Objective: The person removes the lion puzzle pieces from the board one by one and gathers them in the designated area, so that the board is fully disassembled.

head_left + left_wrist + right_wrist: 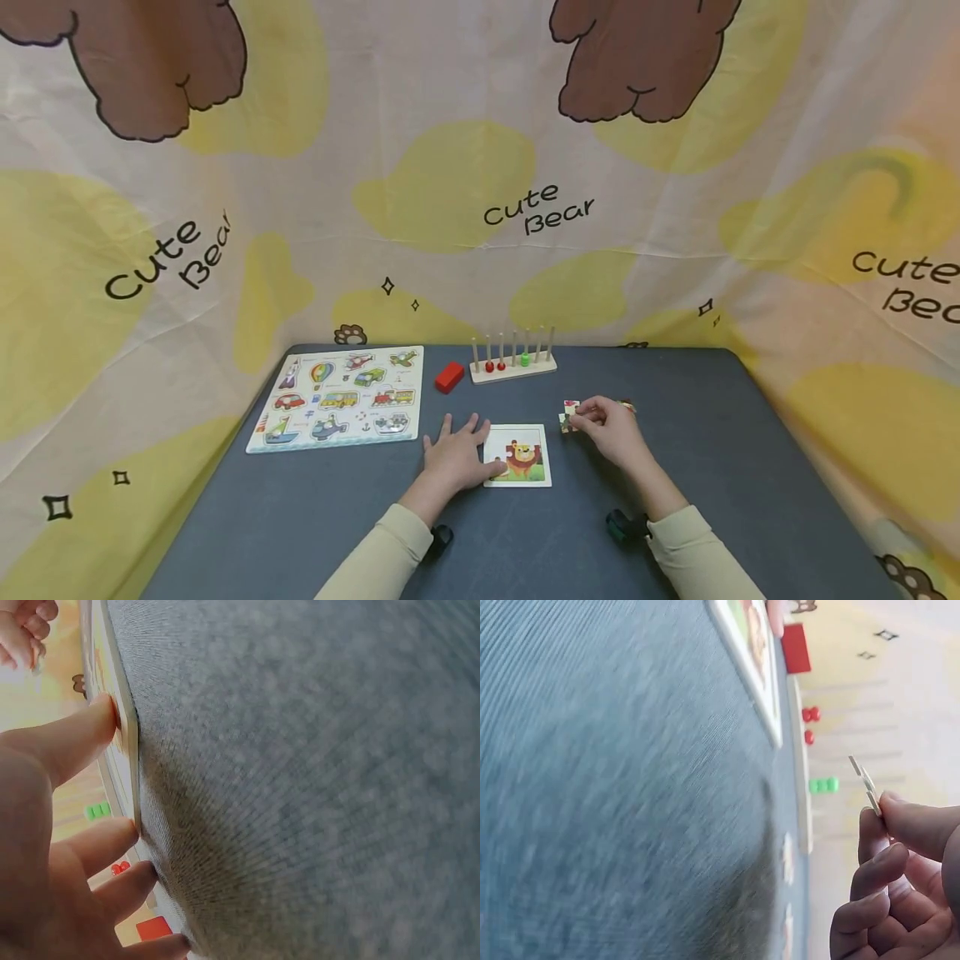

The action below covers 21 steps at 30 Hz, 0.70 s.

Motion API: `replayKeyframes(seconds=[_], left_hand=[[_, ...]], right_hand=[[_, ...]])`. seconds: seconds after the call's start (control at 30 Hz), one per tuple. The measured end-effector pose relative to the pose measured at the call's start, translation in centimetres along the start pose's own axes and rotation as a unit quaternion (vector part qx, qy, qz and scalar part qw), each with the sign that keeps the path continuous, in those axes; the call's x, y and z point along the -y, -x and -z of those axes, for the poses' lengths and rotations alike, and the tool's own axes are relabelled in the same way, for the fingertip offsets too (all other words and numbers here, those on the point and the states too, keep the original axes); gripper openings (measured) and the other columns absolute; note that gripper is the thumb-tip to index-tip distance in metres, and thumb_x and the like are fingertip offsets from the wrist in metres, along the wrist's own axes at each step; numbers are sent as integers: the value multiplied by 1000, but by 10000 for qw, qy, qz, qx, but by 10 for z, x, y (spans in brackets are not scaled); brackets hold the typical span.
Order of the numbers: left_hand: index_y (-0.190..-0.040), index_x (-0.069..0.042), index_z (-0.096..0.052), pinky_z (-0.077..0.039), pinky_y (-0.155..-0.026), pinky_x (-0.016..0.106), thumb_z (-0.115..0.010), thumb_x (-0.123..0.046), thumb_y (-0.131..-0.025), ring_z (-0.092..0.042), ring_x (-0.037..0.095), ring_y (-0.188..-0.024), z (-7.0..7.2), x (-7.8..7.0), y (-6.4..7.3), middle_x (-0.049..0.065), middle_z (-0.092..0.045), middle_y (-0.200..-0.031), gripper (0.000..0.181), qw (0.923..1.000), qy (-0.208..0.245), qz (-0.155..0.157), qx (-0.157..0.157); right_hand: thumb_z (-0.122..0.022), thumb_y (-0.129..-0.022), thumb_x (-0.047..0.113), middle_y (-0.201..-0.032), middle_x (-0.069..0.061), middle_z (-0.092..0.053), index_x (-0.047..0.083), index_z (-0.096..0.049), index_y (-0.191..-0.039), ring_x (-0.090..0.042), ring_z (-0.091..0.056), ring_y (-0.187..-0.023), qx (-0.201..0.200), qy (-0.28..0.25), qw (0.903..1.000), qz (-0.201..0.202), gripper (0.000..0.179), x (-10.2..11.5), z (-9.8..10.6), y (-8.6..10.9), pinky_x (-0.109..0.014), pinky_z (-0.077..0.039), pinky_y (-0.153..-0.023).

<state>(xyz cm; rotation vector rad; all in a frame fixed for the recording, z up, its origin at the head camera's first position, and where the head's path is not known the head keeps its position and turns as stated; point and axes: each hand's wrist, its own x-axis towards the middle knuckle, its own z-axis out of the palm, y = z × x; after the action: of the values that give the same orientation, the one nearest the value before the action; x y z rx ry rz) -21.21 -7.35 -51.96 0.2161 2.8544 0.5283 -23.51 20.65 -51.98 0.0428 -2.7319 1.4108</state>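
Note:
A small lion jigsaw board lies on the dark table in front of me. My left hand lies flat beside it, fingers spread, with the thumb pressing on the board's left edge. My right hand is raised just right of the board and pinches a thin puzzle piece between thumb and fingertips; the right wrist view shows the puzzle piece edge-on, lifted off the table. Other loose pieces peek out behind that hand.
A vehicle peg puzzle board lies at the back left. A red block and a wooden peg rack with red and green beads stand at the back centre. A "Cute Bear" cloth hangs behind the table.

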Motion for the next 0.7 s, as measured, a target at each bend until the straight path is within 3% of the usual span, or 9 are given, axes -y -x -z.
replayKeyframes(seconds=[0.23, 0.43, 0.7], left_hand=[[-152, -24, -49, -19, -109, 80, -73, -62, -82, -17, 48, -152, -2, 1, -1, 5, -39, -161, 82, 10000, -22, 10, -3], [-151, -24, -50, -19, -109, 80, -73, -62, -82, -18, 48, -152, -4, 1, -1, 5, -40, -161, 82, 10000, -21, 21, 12], [-151, -24, -50, -19, -109, 81, -74, -61, -82, -18, 48, -152, -2, -1, -2, 6, -40, -161, 82, 10000, -4, 23, -41]], right_hand=[[-78, -89, 18, -75, -2, -69, 6, -72, -93, -14, -56, -66, 2, 448, 9988, -213, 15, -19, 2, -4, -28, -44, -60], [-79, -88, 18, -73, -3, -66, 6, -71, -91, -14, -57, -62, 126, 520, 9972, -513, 15, -24, 0, -4, -28, -47, -57], [-79, -87, 19, -74, -2, -65, 7, -69, -86, -15, -55, -66, 67, 1063, 9941, -226, 16, -22, -5, -10, -29, -44, -61]])
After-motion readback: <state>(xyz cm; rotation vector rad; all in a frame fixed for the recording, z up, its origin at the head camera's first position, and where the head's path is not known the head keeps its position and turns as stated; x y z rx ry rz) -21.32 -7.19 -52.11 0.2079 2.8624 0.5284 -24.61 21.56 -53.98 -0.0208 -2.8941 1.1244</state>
